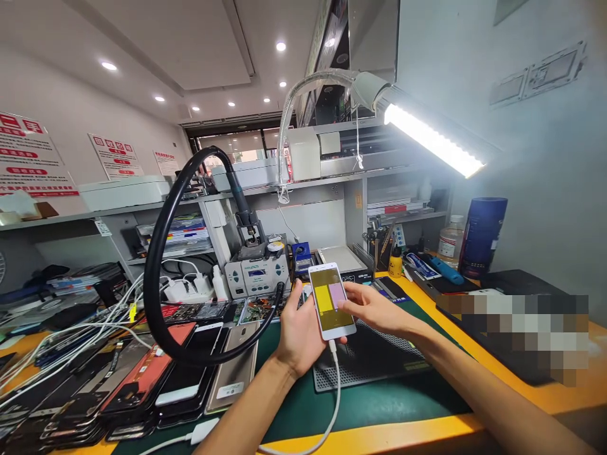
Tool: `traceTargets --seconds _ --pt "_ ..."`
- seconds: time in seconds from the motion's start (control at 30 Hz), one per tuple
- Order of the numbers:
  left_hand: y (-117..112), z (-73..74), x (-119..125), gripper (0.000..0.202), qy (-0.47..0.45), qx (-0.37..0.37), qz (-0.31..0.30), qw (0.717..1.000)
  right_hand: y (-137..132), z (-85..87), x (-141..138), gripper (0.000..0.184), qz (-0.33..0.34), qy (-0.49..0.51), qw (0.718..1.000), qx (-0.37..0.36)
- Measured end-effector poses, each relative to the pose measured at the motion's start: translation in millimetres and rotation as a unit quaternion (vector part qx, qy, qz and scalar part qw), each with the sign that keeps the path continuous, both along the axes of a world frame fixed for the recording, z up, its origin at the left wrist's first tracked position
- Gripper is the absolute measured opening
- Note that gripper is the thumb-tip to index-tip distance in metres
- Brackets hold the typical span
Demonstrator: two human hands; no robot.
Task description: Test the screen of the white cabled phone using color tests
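A white smartphone is tilted up in front of me, its lit screen showing yellow and pink blocks on a dark olive ground. My left hand is closed around it from the left and below, thumb along the left edge. At the right edge, my right hand has its fingers against the side and its thumb over the screen; the fingertips behind are partly hidden. A white charging cable is plugged into the phone's bottom end and loops down to the table's front edge.
Beneath the hands lie a black perforated pad and a green mat. Stacked phones and phone parts fill the left. A black hose arcs from the soldering station. A lit lamp hangs above right.
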State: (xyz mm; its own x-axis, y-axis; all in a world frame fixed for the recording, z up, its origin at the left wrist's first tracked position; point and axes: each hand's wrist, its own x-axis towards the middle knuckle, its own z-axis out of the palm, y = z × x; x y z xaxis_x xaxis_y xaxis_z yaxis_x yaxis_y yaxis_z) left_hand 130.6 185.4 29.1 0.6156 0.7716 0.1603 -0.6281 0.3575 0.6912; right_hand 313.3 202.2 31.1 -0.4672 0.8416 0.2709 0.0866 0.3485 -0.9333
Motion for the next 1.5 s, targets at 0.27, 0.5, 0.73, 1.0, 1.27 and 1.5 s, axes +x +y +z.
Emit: traceTargets --seconds 0.27,0.5,0.73,1.0,1.27,1.5 --pt "-1 -6.5 5 0.066 0.012 0.006 0.029 1.000 -5 -23.8 -33 0.044 -0.222 -0.076 0.972 0.006" --pt "2 -7.0 3 0.068 0.019 0.009 0.019 1.000 -7 -22.0 -27 0.044 -0.126 -0.056 0.990 -0.010" --pt "4 -2.0 -2 0.072 -0.003 -0.002 0.000 1.000 -6 -5.8 -11 0.045 0.003 0.011 0.998 -0.064" --pt "5 -0.9 -3 0.076 -0.003 -0.002 -0.022 1.000 -7 12.1 20 0.053 0.114 0.001 0.986 -0.125" --pt "3 -0.3 -3 0.073 -0.002 -0.003 -0.016 1.000 -4 -0.2 6 0.046 0.059 -0.018 0.996 -0.072" --pt "5 -8.3 0 0.070 0.005 0.007 0.009 1.000 -6 -23.1 -22 0.048 -0.113 -0.034 0.993 -0.004"
